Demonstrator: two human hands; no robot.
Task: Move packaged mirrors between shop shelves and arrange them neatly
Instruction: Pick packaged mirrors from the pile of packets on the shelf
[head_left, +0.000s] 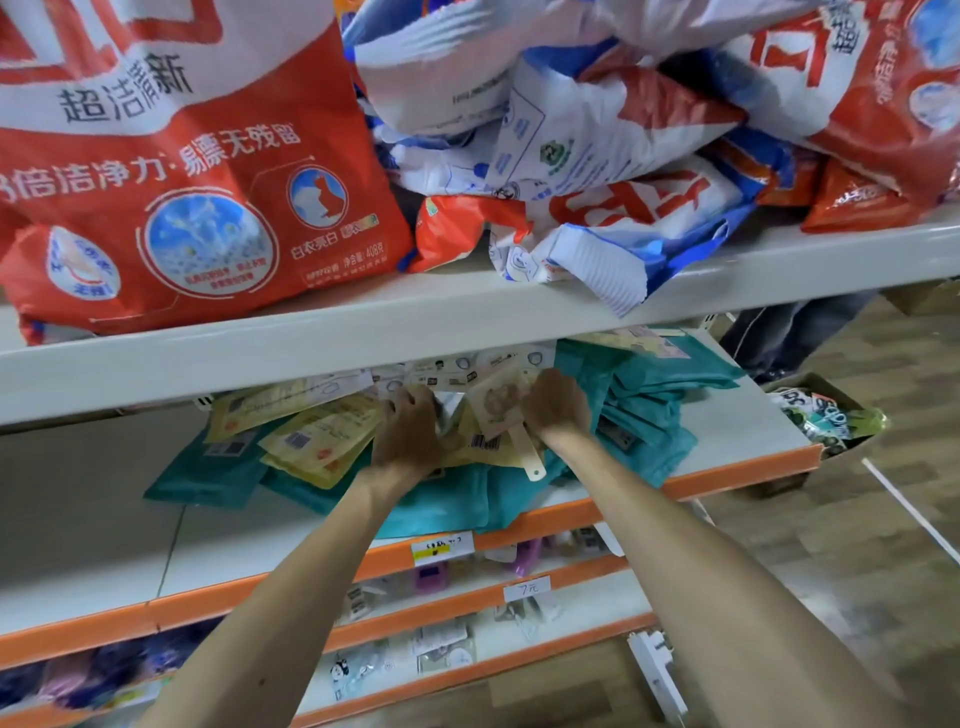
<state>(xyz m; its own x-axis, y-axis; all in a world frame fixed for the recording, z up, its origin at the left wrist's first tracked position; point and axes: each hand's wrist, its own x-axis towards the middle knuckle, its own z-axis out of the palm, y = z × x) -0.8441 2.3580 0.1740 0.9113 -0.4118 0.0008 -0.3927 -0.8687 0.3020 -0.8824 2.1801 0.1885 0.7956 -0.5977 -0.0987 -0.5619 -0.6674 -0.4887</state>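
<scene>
Under the overhanging upper shelf (311, 353) of detergent bags (182, 156), a low gap is opening onto the orange-edged shelf (78, 519), where the right hand (558, 408) is gripping the packaged mirror (501, 402) above teal packets (649, 415), while the left hand (410, 436) is curling beside yellow packets (317, 441), its grip unclear.

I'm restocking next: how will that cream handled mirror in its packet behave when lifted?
The packaged mirror likely lifts stiff and light: flat, thin, plastic-looking handle. Its smooth wrap may slide off the loose teal packets beneath. Probably fragile if glass.
</scene>
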